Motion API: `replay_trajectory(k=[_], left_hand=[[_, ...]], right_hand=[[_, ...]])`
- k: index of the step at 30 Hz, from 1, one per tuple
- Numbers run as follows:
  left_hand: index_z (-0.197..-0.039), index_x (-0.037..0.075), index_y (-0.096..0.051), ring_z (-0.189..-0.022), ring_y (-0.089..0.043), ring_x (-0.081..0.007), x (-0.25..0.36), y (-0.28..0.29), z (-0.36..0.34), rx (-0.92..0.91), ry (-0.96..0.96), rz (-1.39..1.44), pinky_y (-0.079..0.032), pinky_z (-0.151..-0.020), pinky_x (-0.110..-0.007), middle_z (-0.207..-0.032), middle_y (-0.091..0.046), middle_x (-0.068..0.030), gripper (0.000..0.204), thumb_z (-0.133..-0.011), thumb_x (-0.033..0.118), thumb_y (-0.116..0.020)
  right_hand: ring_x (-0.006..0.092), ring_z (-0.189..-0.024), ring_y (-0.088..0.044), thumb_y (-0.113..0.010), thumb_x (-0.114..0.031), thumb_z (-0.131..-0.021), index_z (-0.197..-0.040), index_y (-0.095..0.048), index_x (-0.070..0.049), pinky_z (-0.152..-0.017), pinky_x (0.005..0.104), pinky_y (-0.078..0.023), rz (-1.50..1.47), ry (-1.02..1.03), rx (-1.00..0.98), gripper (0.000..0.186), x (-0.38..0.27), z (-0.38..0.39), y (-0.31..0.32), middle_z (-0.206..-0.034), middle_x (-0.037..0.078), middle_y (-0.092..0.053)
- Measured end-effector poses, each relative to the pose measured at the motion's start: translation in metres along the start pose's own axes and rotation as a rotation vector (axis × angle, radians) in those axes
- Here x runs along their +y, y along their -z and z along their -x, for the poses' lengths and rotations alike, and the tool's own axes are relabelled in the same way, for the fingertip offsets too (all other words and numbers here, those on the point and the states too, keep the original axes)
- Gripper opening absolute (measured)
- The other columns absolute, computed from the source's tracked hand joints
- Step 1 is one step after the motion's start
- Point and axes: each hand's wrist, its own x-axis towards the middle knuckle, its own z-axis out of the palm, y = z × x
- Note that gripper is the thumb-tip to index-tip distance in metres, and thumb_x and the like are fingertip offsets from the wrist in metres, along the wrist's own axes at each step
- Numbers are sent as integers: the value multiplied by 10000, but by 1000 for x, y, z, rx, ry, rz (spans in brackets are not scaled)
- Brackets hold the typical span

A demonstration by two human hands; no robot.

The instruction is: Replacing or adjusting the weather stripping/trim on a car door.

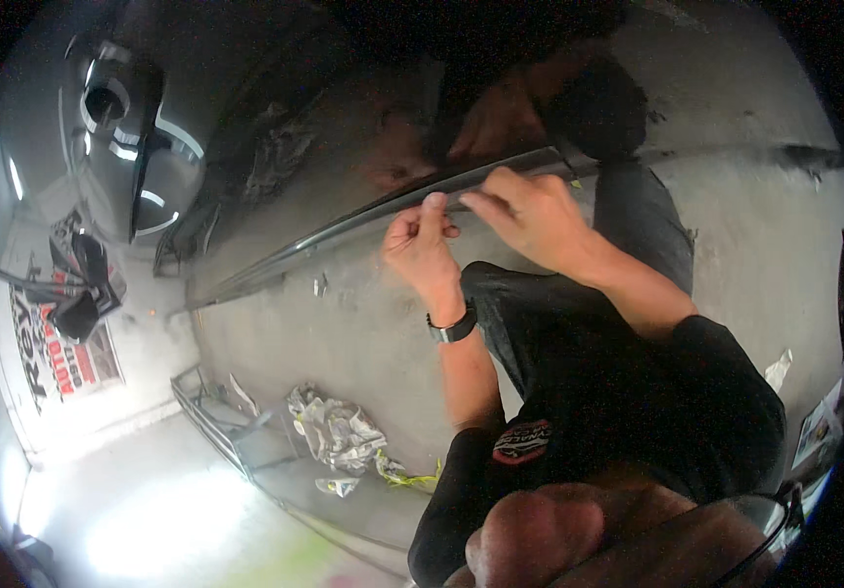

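My left hand [422, 245] and my right hand [530, 216] are both raised to a long dark trim strip [344, 227] that runs along the lower edge of a glossy dark car body panel [275, 108]. The left hand's fingers pinch the strip from below, thumb up against it. Just to its right, the right hand's fingers press on the strip's edge. A dark watch [453, 326] is on my left wrist. My hands are mirrored in the shiny panel above.
Crumpled paper with yellow tape [339, 431] lies on the concrete floor [755, 245] beside a metal frame [226, 421]. A printed banner [59, 363] lies at the left. More paper scraps [780, 370] lie at the right. My dark trousers and shirt fill the lower right.
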Motion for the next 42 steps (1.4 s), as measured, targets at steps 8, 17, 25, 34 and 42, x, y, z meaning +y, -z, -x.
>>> replay_trajectory(k=[8, 17, 25, 34, 42], left_hand=[[-721, -3, -584, -555, -555, -101, -18, 14, 6, -119, 19, 41, -449, -544, -232, -643, -604, -56, 210, -874, 106, -678], [-835, -4, -586, -650, -546, -86, -86, 62, 48, -244, 171, -277, -444, -588, -240, -692, -598, -23, 195, -959, 146, -570], [-856, -23, -596, -750, -575, -118, -100, 105, 58, -179, 424, -557, -462, -689, -259, -784, -637, -53, 281, -980, 224, -542], [-1092, -19, -608, -790, -610, -135, -116, 124, 5, 51, -115, -580, -495, -797, -283, -903, -651, -56, 250, -944, 182, -596], [-966, 19, -600, -696, -537, -66, -25, 90, -34, 171, -183, -189, -454, -667, -204, -811, -610, -9, 195, -833, 91, -723]], right_hand=[[207, -472, -556, -731, -167, -816, -720, -650, -4, -464, 293, -421, -113, -101, -50, 206, -1, -11, 2, -626, 122, -593], [161, -475, -566, -749, -136, -801, -710, -644, 13, -452, 270, -414, -160, -136, -85, 204, 0, -12, 4, -620, 116, -602], [99, -519, -590, -755, -54, -775, -717, -671, 6, -462, 243, -421, -86, -109, -112, 118, 0, -12, 9, -638, 79, -641], [80, -541, -601, -739, -31, -789, -729, -676, 19, -485, 223, -441, -123, -113, -142, 100, -3, -13, 7, -645, 74, -663], [81, -599, -647, -725, -20, -802, -731, -672, 27, -531, 189, -477, -94, -119, -153, 100, 0, -10, 6, -688, 70, -690]])
